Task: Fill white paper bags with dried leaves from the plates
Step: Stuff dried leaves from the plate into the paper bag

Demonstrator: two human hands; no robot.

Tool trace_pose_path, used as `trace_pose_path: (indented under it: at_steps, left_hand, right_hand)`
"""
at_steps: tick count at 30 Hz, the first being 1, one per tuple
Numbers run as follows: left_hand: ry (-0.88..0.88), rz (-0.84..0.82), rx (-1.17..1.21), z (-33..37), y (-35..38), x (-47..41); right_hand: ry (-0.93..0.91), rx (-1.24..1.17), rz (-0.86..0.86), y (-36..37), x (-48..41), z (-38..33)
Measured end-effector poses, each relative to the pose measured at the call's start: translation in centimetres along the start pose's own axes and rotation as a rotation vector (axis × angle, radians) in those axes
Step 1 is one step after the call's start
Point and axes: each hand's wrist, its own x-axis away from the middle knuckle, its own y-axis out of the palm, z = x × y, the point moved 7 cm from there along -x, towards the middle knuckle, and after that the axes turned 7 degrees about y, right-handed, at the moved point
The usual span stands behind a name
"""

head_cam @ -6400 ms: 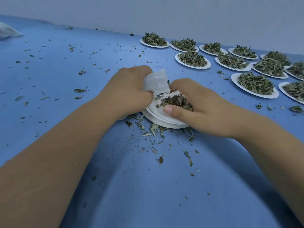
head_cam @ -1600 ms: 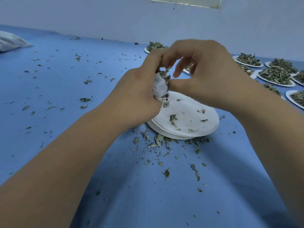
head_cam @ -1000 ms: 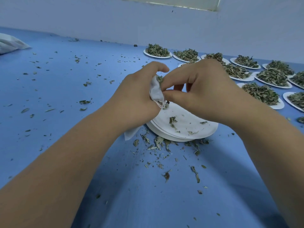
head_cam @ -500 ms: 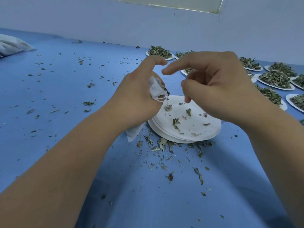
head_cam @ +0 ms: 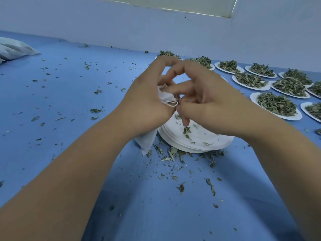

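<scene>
Nearest me, the loose dried green leaf crumbs (head_cam: 173, 154) on the blue table cover (head_cam: 69, 94) lie as they did half a second ago. What has moved is the right hand (head_cam: 212, 105): it was held apart from the left hand (head_cam: 147, 103) then, and it has now closed in on the small white paper bag (head_cam: 167, 98).

There is open blue cover on the near side between my forearms and wide room out to the left. To the right the way is crowded. The stack of round white paper plates (head_cam: 210, 142) sits just under the right hand, its top plate bare but for a few leaf bits.

The left hand is curled round the bag and grips it above the stack's left edge. The bag's lower corner hangs out under the palm, down beside the stack. The right hand's fingers are bent, with one finger against the crumpled top and the thumb at the rim of the bag's mouth. I cannot tell whether it pinches the rim or only touches it. The two forefingers meet above the bag.

Farther right stand white plates heaped with dried leaves (head_cam: 276, 105), close together up to the pale wall (head_cam: 121, 23). A pale crumpled sack (head_cam: 13, 49) lies far left.
</scene>
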Motion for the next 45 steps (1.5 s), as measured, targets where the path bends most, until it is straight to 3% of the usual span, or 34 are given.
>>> trace_pose_path:
  at_steps: [3, 7, 9, 12, 16, 19, 24, 26, 29, 33, 40, 45]
  left_hand:
    - [0.014, 0.005, 0.002, -0.1, -0.3, 0.0]
    - [-0.006, 0.016, 0.006, -0.3, -0.4, 0.0]
    - [-0.033, 0.014, -0.001, -0.6, -0.7, 0.0]
    - [-0.097, -0.02, -0.063, -1.5, -1.3, 0.5]
    - [-0.214, -0.104, -0.121, -2.9, -1.2, 2.3]
    - [-0.251, -0.157, -0.167, -3.7, -0.6, 2.9]
    - [-0.243, -0.102, -0.226, -3.5, -0.4, 3.0]
    - [-0.239, -0.087, -0.222, -3.4, -0.3, 3.0]
    - [-0.244, -0.092, -0.218, -3.4, -0.1, 3.1]
    - [-0.265, -0.117, -0.243, -3.4, 0.6, 3.2]
    - [-0.241, -0.113, -0.249, -3.4, 0.6, 3.1]
    - [-0.207, -0.059, -0.244, -3.2, 0.2, 3.0]
  right_hand:
    - [-0.009, 0.036, -0.086, 0.5, -0.2, -0.1]
    - [-0.08, 0.063, 0.222, -2.6, 0.6, -0.1]
    - [-0.044, 0.216, 0.307, -3.7, 1.2, 0.8]
    - [0.159, 0.443, 0.113, -2.8, 1.5, 3.7]
    - [0.217, 0.589, -0.115, -0.2, 1.5, 5.5]
    - [0.204, 0.593, -0.06, 0.1, 1.4, 5.9]
    - [0.081, 0.504, 0.195, -1.5, 2.0, 4.5]
    - [0.097, 0.607, 0.16, -2.1, 2.1, 4.5]
    - [0.267, 0.765, -0.065, -1.1, 2.0, 5.8]
    - [0.348, 0.747, -0.21, 0.3, 1.4, 6.1]
    - [0.321, 0.531, -0.067, -0.3, 1.0, 5.5]
    - [0.306, 0.51, 0.027, -1.3, 1.6, 5.4]
